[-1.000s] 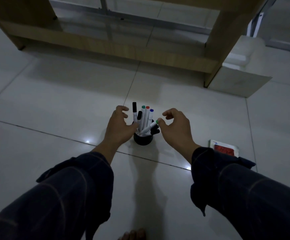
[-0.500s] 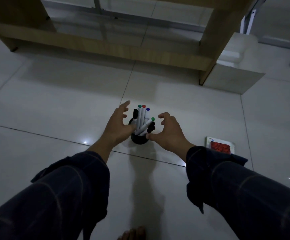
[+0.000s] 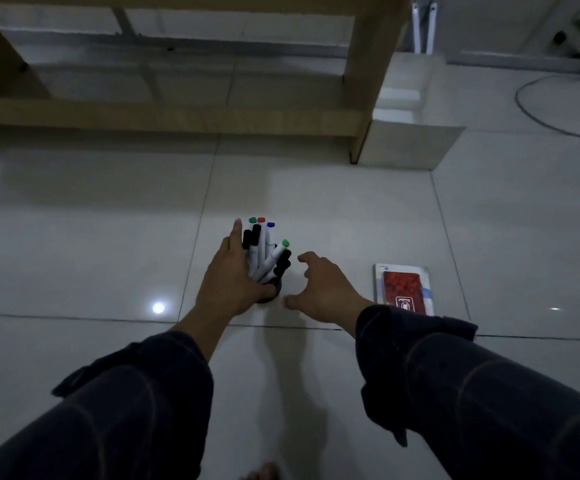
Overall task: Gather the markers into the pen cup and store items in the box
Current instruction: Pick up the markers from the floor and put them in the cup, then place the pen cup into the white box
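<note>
You are looking down at a glossy, pale tiled floor (image 3: pixel 73 237) in dim light, both arms in dark sleeves reaching forward. Your left hand (image 3: pixel 233 278) is wrapped around the left side of a small round black pen cup (image 3: pixel 271 295), thumb across its base and fingers straight up against the markers (image 3: pixel 264 251), probably to steady the cup and keep the bundle from tipping. Your right hand (image 3: pixel 319 289) hovers just right of the cup, fingers loosely curled and spread, holding nothing and not touching it.

The markers are slim white barrels with green, red, blue and black caps; most stand upright, while a green-capped one and some black ones lean right over the rim. They all seem gathered in, so that step looks done.

A flat rectangular white packet with a red panel (image 3: pixel 402 289) lies on the floor near your right wrist. Beyond, a wood-grain table frame (image 3: pixel 163 116) stands beside a plain box (image 3: pixel 409 147), likely the storage box.
</note>
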